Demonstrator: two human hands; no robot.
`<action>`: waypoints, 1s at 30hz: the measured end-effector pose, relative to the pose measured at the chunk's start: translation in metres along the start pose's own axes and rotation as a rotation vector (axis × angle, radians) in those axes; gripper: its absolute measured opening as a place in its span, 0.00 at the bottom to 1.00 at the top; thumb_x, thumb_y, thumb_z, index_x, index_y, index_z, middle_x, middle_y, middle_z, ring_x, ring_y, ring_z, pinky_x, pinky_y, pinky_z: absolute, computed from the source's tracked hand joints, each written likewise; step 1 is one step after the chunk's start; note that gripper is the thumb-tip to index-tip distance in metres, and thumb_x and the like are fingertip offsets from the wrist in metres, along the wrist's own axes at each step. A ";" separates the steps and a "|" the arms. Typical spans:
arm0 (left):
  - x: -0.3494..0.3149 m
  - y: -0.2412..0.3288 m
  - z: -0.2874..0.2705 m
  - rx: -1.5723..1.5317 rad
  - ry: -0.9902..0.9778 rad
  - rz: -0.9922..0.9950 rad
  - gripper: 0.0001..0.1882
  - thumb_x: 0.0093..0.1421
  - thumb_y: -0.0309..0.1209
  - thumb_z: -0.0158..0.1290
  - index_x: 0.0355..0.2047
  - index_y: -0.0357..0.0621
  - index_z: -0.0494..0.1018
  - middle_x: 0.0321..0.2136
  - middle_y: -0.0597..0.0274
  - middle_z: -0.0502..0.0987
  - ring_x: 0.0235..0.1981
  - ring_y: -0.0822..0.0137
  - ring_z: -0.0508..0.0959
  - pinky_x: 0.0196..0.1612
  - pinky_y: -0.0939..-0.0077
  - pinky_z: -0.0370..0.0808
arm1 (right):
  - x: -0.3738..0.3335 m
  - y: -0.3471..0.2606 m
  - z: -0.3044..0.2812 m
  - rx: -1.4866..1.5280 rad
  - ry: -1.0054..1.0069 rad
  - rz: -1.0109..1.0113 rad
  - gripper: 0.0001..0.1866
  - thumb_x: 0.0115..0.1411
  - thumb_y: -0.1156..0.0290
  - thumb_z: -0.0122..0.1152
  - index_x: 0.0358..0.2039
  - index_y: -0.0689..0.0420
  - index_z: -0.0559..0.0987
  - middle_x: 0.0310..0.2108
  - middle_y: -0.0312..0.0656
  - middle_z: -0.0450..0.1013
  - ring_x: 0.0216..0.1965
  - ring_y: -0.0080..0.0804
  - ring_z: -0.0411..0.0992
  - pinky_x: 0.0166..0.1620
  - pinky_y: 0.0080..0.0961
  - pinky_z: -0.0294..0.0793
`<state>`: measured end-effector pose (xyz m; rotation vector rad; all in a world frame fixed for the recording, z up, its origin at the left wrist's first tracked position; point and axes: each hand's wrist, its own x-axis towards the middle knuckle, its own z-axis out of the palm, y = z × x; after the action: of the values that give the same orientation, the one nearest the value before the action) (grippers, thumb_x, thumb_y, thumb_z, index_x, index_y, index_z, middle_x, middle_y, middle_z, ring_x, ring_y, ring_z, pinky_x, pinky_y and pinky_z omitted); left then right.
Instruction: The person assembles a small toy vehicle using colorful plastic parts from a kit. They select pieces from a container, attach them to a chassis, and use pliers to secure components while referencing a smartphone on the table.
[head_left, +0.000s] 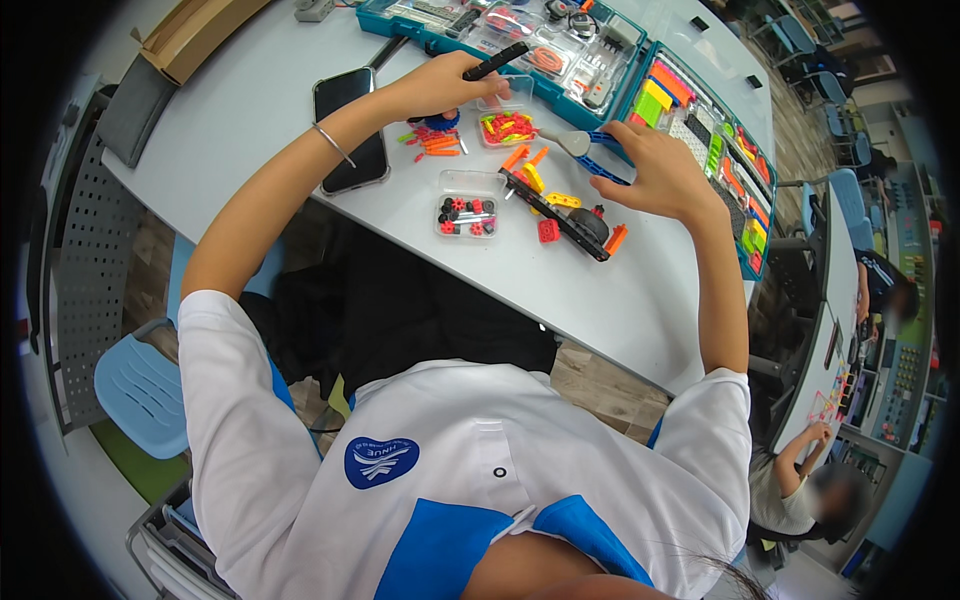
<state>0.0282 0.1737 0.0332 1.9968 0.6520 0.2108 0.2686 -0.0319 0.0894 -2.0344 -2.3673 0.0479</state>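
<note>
My left hand [435, 88] is closed around a black pen-shaped stick [495, 62] that juts out above the fingers. Under that hand, a blue round part [443, 121] lies partly hidden. The left fingertips are by a clear box [507, 130] of small red and yellow pieces. In my right hand [655, 172] are pliers [585, 147] with a grey head and blue handles spread apart, the head pointing at that box. Closer to me lies an assembly with a black beam [555, 215], orange and yellow parts and a dark wheel.
A second clear box [466, 215] holds black and red parts. Loose orange pieces [440, 142] lie beside a black phone [352, 130]. Teal-edged kit trays [640, 75] line the far side and right. A red block [548, 232] sits near the beam. Another person [800, 480] sits at the right.
</note>
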 end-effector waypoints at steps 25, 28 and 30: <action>0.002 0.003 0.004 0.038 0.045 0.113 0.14 0.67 0.41 0.56 0.45 0.47 0.82 0.31 0.71 0.84 0.18 0.80 0.70 0.20 0.83 0.69 | 0.003 -0.012 -0.011 -0.049 -0.088 -0.007 0.40 0.51 0.51 0.65 0.62 0.58 0.71 0.41 0.51 0.77 0.42 0.47 0.77 0.44 0.39 0.77; 0.000 0.001 0.002 0.044 0.049 0.117 0.14 0.66 0.41 0.56 0.44 0.47 0.82 0.30 0.71 0.84 0.17 0.80 0.68 0.20 0.83 0.68 | -0.001 -0.006 -0.004 -0.024 -0.043 -0.029 0.39 0.51 0.51 0.65 0.61 0.58 0.72 0.41 0.52 0.78 0.41 0.47 0.78 0.44 0.38 0.78; 0.001 -0.002 0.003 0.035 0.060 0.128 0.15 0.66 0.42 0.56 0.44 0.46 0.82 0.30 0.70 0.84 0.16 0.80 0.68 0.19 0.83 0.67 | -0.005 -0.001 0.000 0.013 -0.013 -0.035 0.39 0.51 0.51 0.65 0.61 0.58 0.73 0.41 0.52 0.78 0.42 0.47 0.78 0.45 0.38 0.77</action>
<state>0.0293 0.1727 0.0301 2.0748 0.5694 0.3388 0.2683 -0.0369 0.0897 -1.9921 -2.4032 0.0757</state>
